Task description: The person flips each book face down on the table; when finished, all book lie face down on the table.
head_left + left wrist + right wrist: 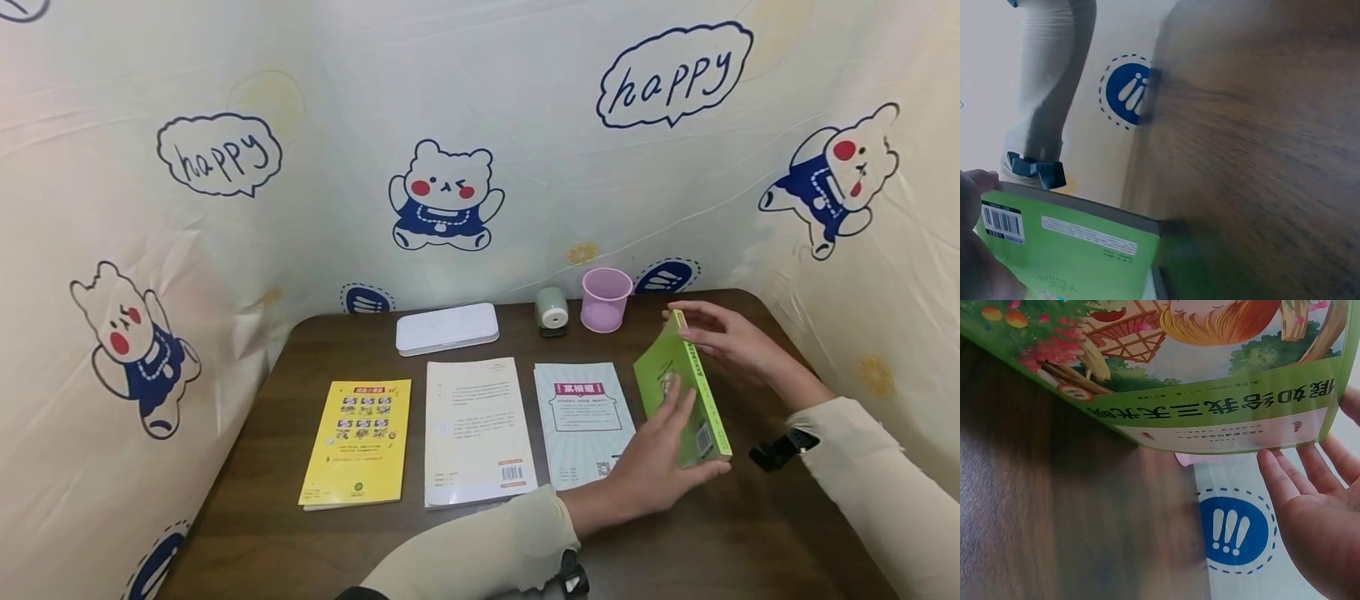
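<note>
A green book stands tilted on edge at the table's right side, spine facing up. My left hand holds its near end, thumb by the spine and fingers along the back cover. At the far end, my right hand grips the corner with its fingers. The left wrist view shows the back cover with a barcode. An illustrated front cover fills the top of the right wrist view. Left of the book lies a light blue book, partly hidden by my left hand.
A white book and a yellow book lie flat in the row. Behind them are a white case, a green pencil sharpener and a pink cup. A printed curtain borders the table.
</note>
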`<state>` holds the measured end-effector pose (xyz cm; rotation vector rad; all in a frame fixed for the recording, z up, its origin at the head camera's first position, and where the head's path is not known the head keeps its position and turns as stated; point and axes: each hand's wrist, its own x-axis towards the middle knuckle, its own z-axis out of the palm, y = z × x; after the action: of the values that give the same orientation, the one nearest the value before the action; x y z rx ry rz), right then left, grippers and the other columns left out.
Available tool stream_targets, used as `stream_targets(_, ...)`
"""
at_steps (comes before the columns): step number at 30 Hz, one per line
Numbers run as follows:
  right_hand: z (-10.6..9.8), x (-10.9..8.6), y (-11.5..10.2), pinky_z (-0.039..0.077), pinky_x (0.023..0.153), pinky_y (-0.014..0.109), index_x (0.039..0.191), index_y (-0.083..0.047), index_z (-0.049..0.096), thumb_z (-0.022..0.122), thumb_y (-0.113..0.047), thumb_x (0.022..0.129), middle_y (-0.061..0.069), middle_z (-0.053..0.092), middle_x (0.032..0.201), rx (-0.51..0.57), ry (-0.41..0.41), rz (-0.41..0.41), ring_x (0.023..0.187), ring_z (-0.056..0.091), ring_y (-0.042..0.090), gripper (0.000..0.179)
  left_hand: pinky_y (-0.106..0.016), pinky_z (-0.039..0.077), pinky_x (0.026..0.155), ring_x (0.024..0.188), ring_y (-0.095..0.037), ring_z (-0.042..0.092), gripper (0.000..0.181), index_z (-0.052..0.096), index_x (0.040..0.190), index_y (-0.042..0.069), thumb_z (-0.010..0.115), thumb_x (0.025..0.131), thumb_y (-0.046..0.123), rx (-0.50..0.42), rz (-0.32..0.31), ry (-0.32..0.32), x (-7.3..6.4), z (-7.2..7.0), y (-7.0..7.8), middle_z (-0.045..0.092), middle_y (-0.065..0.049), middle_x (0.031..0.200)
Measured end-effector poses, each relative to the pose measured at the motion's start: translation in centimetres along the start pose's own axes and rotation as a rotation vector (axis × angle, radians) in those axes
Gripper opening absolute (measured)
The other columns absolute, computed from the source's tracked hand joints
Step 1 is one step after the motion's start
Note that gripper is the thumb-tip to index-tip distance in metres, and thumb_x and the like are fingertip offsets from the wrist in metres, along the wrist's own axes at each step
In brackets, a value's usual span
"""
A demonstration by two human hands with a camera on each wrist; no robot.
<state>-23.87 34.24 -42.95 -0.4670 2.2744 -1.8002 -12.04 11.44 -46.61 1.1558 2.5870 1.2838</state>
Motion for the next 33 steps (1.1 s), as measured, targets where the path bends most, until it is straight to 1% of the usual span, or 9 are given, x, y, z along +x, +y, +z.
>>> stream_targets(6,-0.4,-0.3,0.3,0.052,0.095,0.017,0.154,-0.007,0.040,0.056,-0.010,0.106,0.016,0.044,0.154,-0.026,0.008,-0.007,0.123,0.059,-0.004,0.050,-0.037,0.040,0.116,0.154,-0.025,0.025,0.093,0.005,0.167,0.022,0.054,0.099,0.064,-0.079,-0.230,-0.120,0.4,1.5,-0.6,0.000,-0.008,0.174)
stream_targets(10,-0.6,-0.5,0.5,0.052,0.095,0.017,0.156,-0.004,0.036,0.057,-0.014,0.107,0.024,0.039,0.159,-0.061,0.013,0.021,0.122,0.058,-0.006,0.054,-0.041,0.039,0.118,0.155,-0.028,0.024,0.090,0.008,0.167,0.023,0.049,0.100,0.067,-0.060,-0.288,-0.183,0.6,2.2,-0.8,0.008,-0.008,0.173)
stream_targets(13,-0.8,-0.6,0.7,0.053,0.095,0.019,0.156,-0.002,0.035,0.058,-0.015,0.107,0.022,0.042,0.158,-0.089,0.020,0.031,0.122,0.057,-0.005,0.056,-0.042,0.038,0.119,0.155,-0.030,0.024,0.089,0.009,0.167,0.023,0.048,0.100,0.067,-0.035,-0.296,-0.206,0.6,2.3,-0.8,0.011,-0.007,0.173)
stream_targets(17,-1.1,-0.8,1.1,0.054,0.094,0.019,0.155,-0.003,0.038,0.057,-0.015,0.107,0.000,0.053,0.149,-0.101,0.037,0.030,0.123,0.058,-0.002,0.054,-0.041,0.037,0.119,0.155,-0.031,0.024,0.089,0.009,0.167,0.023,0.046,0.101,0.068,-0.021,-0.283,-0.222,0.8,2.4,-0.9,0.013,-0.008,0.172)
stream_targets(19,-1.3,-0.9,1.4,0.054,0.094,0.019,0.155,-0.005,0.038,0.057,-0.015,0.107,-0.006,0.055,0.145,-0.104,0.041,0.037,0.122,0.058,-0.002,0.053,-0.040,0.036,0.120,0.155,-0.032,0.024,0.089,0.008,0.167,0.022,0.046,0.101,0.068,-0.009,-0.273,-0.235,0.9,2.4,-1.0,0.013,-0.008,0.172)
stream_targets(20,-1.4,-1.0,1.5,0.054,0.093,0.019,0.156,-0.006,0.038,0.057,-0.016,0.107,-0.006,0.055,0.146,-0.109,0.042,0.041,0.121,0.058,-0.002,0.053,-0.039,0.036,0.120,0.155,-0.032,0.024,0.090,0.009,0.167,0.022,0.048,0.100,0.068,-0.002,-0.271,-0.242,0.9,2.5,-1.1,0.013,-0.008,0.172)
stream_targets(26,-1.9,-1.5,2.1,0.056,0.090,0.020,0.157,-0.002,0.033,0.056,-0.021,0.108,0.017,0.045,0.154,-0.169,0.038,0.075,0.114,0.059,-0.005,0.058,-0.032,0.036,0.118,0.155,-0.032,0.023,0.096,0.017,0.166,0.018,0.059,0.096,0.066,0.099,-0.247,-0.307,0.7,2.7,-1.3,0.014,-0.011,0.172)
stream_targets(29,-2.3,-1.8,2.5,0.057,0.087,0.023,0.157,0.001,0.032,0.055,-0.021,0.108,0.021,0.045,0.152,-0.202,0.023,0.087,0.111,0.059,-0.003,0.059,-0.028,0.035,0.118,0.155,-0.032,0.024,0.095,0.026,0.164,0.013,0.065,0.094,0.063,0.205,-0.221,-0.345,0.6,2.9,-1.3,0.016,-0.016,0.171)
stream_targets(33,-3.0,-2.3,3.1,0.055,0.087,0.021,0.157,0.002,0.031,0.055,-0.022,0.108,0.029,0.042,0.154,-0.264,-0.009,0.104,0.111,0.054,-0.008,0.060,-0.022,0.033,0.117,0.155,-0.029,0.025,0.086,0.039,0.159,0.012,0.071,0.093,0.057,0.361,-0.193,-0.400,0.6,3.1,-1.1,0.022,-0.017,0.169)
